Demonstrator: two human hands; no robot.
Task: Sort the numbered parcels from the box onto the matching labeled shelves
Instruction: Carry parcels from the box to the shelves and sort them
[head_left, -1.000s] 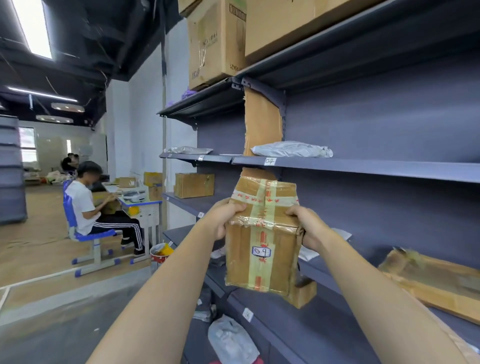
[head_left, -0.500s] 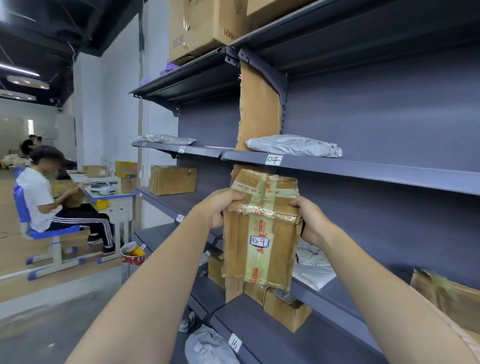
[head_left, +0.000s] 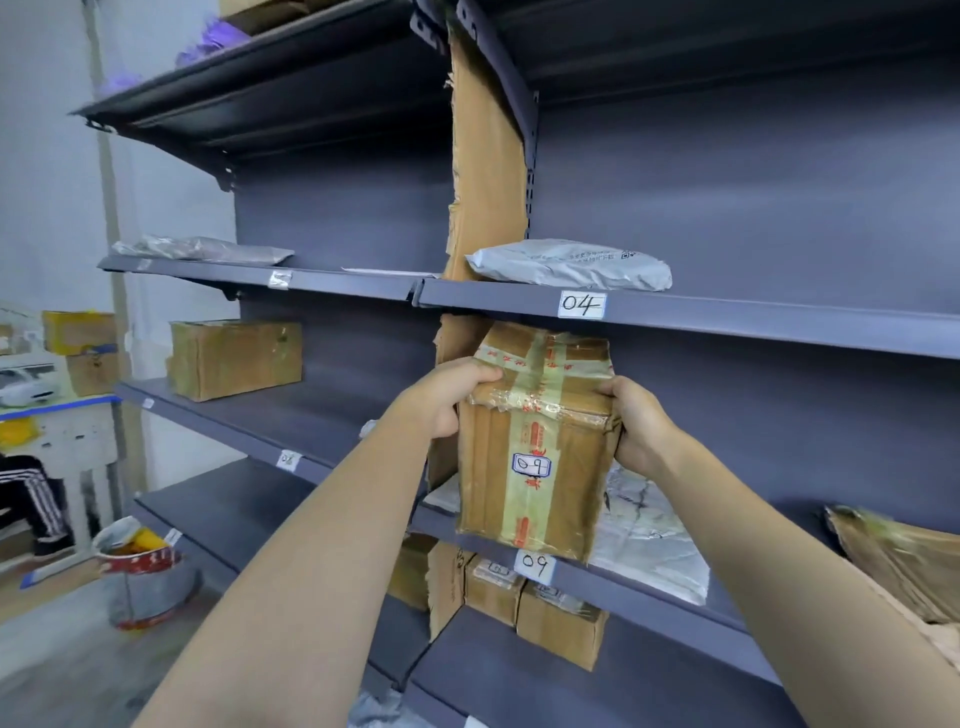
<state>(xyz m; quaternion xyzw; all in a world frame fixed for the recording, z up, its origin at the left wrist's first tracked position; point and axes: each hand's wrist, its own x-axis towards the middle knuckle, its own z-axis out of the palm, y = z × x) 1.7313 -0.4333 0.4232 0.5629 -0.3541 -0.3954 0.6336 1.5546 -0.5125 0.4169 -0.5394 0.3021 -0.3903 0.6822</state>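
The grey shelf labelled 09 carries a white mailer and a torn carton, while just above its front edge the taped parcel numbered 09 is gripped upright by the left hand and the right hand.

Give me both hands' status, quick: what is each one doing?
Left hand: grips the upper left edge of the taped 09 parcel.
Right hand: grips the parcel's upper right edge.
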